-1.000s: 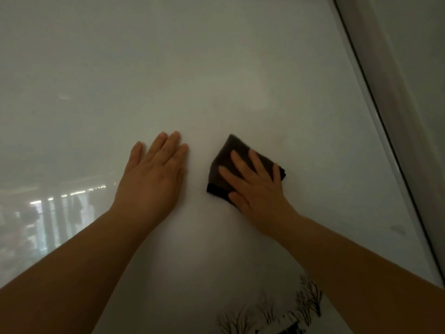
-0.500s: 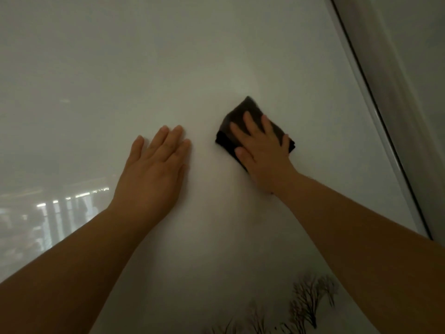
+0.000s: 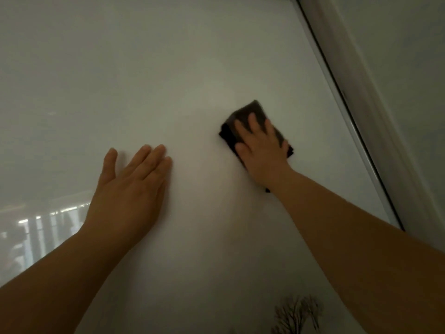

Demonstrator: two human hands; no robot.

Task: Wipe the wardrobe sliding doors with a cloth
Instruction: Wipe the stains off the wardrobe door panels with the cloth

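- Pale, glossy sliding door (image 3: 192,68) fills nearly the whole view, dimly lit, with a hazy reflection of bright vertical strips (image 3: 36,235) at its lower left.
- Along the right runs the door's light frame edge (image 3: 346,112), slanting down to the right — beyond it a plain wall (image 3: 409,68).
- At the bottom edge a printed bare tree motif (image 3: 297,314) shows on the door.
- Left hand (image 3: 130,189) lies flat on the door, fingers straight and close together, thumb spread to the side, holding nothing.
- Right hand (image 3: 262,153) presses a dark folded cloth (image 3: 245,114) against the door, fingers spread over it — the cloth sticks out above the fingertips and on both sides of the palm.
- Both hands are well apart, the right one higher and nearer the frame edge.
- Both forearms are bare.
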